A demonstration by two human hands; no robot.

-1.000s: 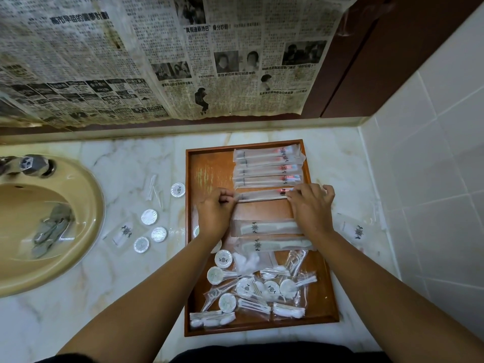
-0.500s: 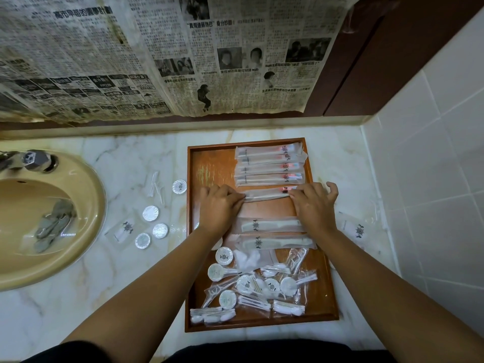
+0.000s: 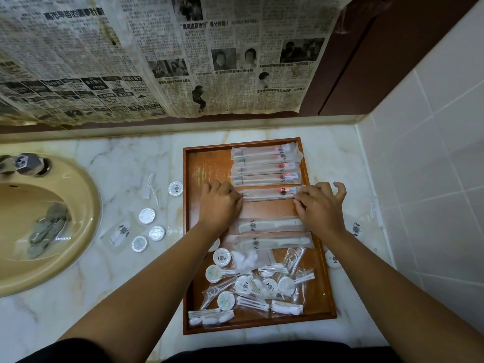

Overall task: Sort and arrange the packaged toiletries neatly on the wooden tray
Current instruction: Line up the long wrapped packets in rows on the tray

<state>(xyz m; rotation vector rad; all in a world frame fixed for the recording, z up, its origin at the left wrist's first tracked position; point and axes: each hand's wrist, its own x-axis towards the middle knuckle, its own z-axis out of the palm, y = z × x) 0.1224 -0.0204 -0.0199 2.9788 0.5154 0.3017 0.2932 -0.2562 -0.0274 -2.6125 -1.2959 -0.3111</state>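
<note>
Your wooden tray (image 3: 209, 163) is reddish brown, with a pale scuffed patch at its upper left. The toothbrush packet (image 3: 264, 194) at mid-frame is frosted white with a red-and-blue patch and a dark emblem. The tabletop (image 3: 117, 158) is white marble, veined grey and beige. At left the sink (image 3: 90, 205) is tan; across the top, the newspaper (image 3: 157, 61) is yellowed black-and-white print.

Left forearm (image 3: 157, 271) and right forearm (image 3: 379, 271): both bare from wrist up, as far as seen. Left hand (image 3: 220, 205) and right hand (image 3: 319, 208): bare likewise, knuckles and finger joints plain to see; nails too small to judge. Black garment (image 3: 262, 356) low between arms: plain, matte cloth. Same dark cloth shows beneath left arm, near elbow.
</note>
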